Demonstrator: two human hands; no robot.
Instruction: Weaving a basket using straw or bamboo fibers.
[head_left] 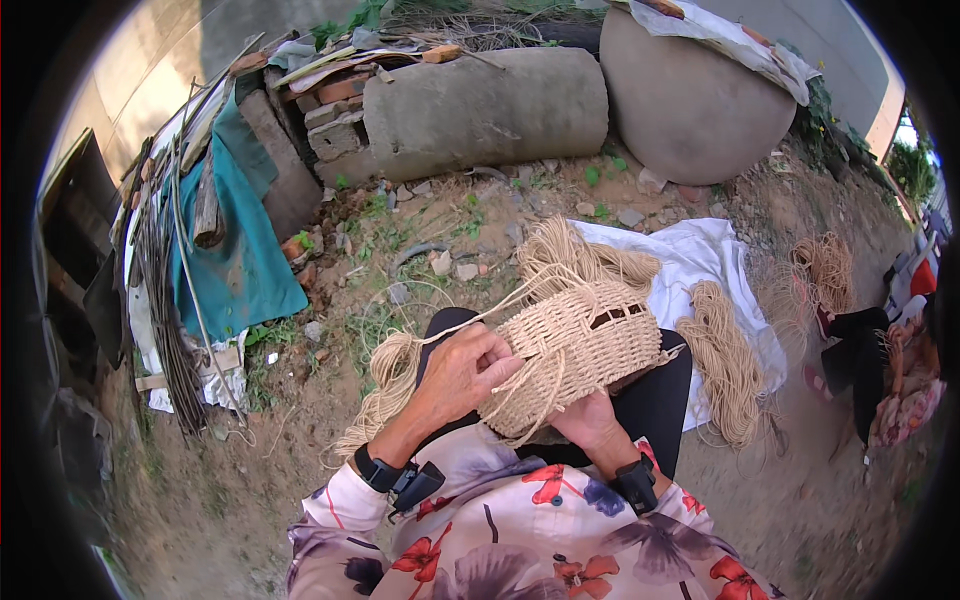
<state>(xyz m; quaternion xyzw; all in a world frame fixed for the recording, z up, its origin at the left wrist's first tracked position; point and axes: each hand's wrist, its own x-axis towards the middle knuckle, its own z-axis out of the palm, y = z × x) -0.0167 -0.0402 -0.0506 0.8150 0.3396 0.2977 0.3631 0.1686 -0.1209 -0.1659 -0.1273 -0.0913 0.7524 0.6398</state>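
Observation:
A woven basket [570,345] of pale straw-coloured cord rests tilted on my lap, with a dark gap near its upper right edge and loose cord ends hanging from its front. My left hand [465,372] is closed at the basket's left side, thumb and fingers pinched on a strand of cord by the weave; the fingertips are partly hidden. Under the lower edge, my right hand [592,420] grips the basket, its fingers mostly hidden behind the wall. Loose cord [392,375] hangs by my left knee, and a thick bundle of cord [580,255] lies just beyond the basket.
A white sheet [725,255] on the ground bears another cord hank [722,360]. At the right, a seated person [895,390] is near more cord [825,270]. Ahead lie a concrete cylinder [490,110], a large round slab [700,100] and stones; a teal cloth [225,230] hangs left.

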